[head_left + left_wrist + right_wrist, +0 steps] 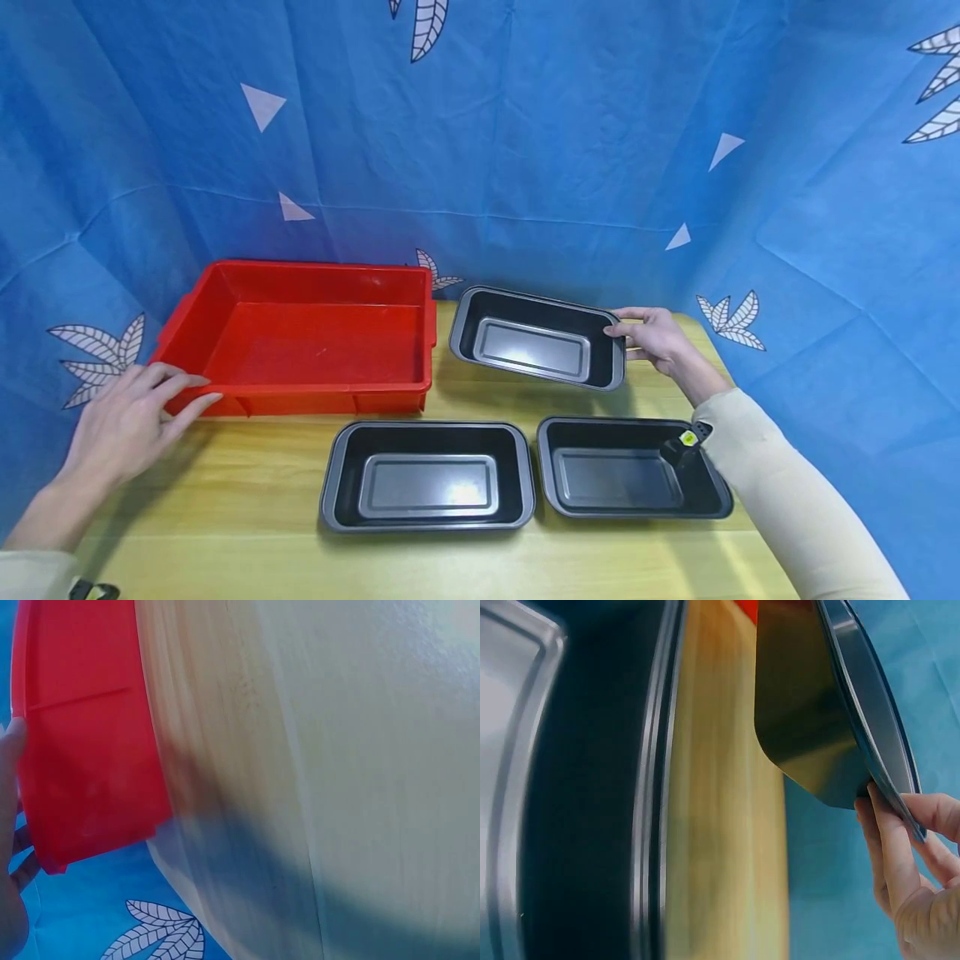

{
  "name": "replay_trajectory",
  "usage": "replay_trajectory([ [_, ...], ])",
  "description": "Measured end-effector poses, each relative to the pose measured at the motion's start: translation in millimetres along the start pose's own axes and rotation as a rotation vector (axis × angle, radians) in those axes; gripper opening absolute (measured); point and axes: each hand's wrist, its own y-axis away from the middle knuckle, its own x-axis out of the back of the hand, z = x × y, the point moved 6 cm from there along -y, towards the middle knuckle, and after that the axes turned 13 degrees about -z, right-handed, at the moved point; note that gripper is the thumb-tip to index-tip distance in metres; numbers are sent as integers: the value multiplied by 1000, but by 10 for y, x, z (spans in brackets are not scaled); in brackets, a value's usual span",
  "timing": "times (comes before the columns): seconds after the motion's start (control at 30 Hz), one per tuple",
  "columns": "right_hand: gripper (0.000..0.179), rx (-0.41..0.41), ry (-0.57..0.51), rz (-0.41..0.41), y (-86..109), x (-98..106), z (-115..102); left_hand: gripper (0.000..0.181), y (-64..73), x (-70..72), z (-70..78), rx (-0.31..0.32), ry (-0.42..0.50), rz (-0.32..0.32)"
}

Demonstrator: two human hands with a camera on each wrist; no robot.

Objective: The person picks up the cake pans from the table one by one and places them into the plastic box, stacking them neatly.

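My right hand (652, 337) pinches the right end of a dark loaf pan (536, 337), thumb over the rim and fingers beneath it. That pan is tilted and held above the back of the table; the right wrist view shows its outer wall (802, 712). At the left, my left hand (131, 421) grips the front left corner of a red plastic tray (322, 388). In the left wrist view its thumb (13, 739) lies by the tray's rim, other fingers partly hidden behind the wall. Inside, the tray holds nothing visible.
Two more dark loaf pans, a left one (427, 483) and a right one (615, 479), sit side by side at the front of the wooden table (247, 492). My right forearm passes over the right one's end. A blue patterned cloth (570, 125) hangs behind and at both sides.
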Motion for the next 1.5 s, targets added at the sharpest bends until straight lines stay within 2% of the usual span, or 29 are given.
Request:
replay_trajectory([
  [0.33, 57, 19, -11, 2, 5, -11, -160, 35, -18, 20, 8, -8, 0, 7],
  [0.5, 51, 36, 0, 15, -7, -61, -304, 34, -23, 26, 2, -16, -14, -5],
  [0.73, 58, 44, -9, 2, -47, -181, -450, 34, -20, 36, 8, -21, -18, -3],
  [0.93, 55, 57, -4, -18, -139, -319, -576, 34, -22, 17, 9, -16, -20, -13],
  [1.1, 54, 72, -1, -34, -252, -468, -728, 32, -12, 32, 27, -35, -13, 13],
  [1.5, 48, 120, -94, -83, -471, -965, -973, 32, 3, 41, 28, -38, -18, 10],
])
